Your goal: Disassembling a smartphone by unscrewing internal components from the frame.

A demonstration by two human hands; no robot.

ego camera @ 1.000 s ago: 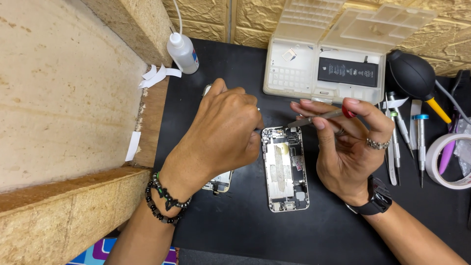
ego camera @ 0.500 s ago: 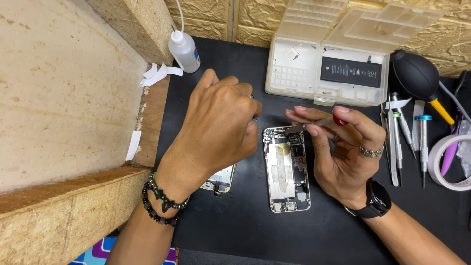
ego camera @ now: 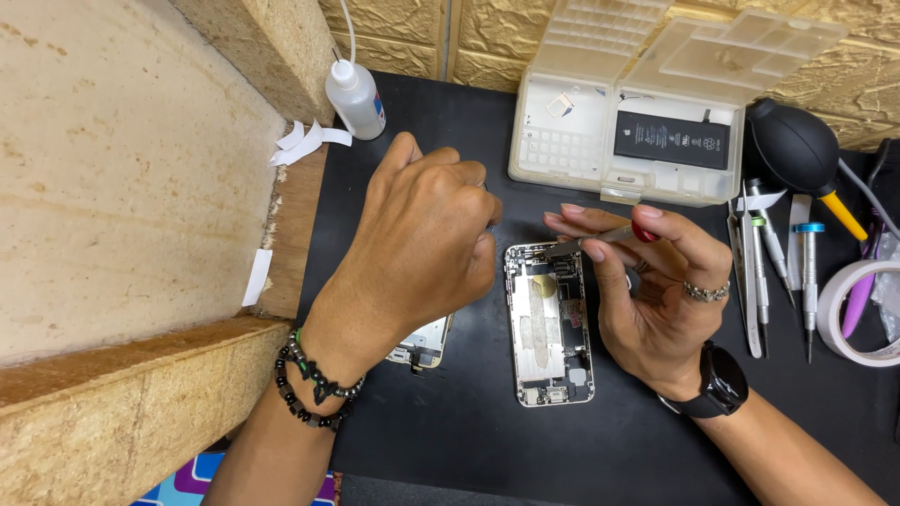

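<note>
— Opened phone chassis (ego camera: 550,323) lies flat mid-mat, black mat (ego camera: 487,440) bare below it; the compartment case (ego camera: 647,122) crowds the far edge, precision screwdrivers (ego camera: 783,267) line the right.

— Hands?

— Right hand (ego camera: 656,300) arches over the chassis top, fingers pinching a red-capped screwdriver (ego camera: 600,239). Left hand (ego camera: 422,248) curls knuckles-up beside it; its grip is hidden, I cannot tell.

A phone repair bench: a black work mat (ego camera: 487,440) carries an opened phone chassis (ego camera: 550,328), precision screwdrivers (ego camera: 806,281), a dust blower (ego camera: 792,145) and a compartmented parts box (ego camera: 572,141) near its far edge.
</note>
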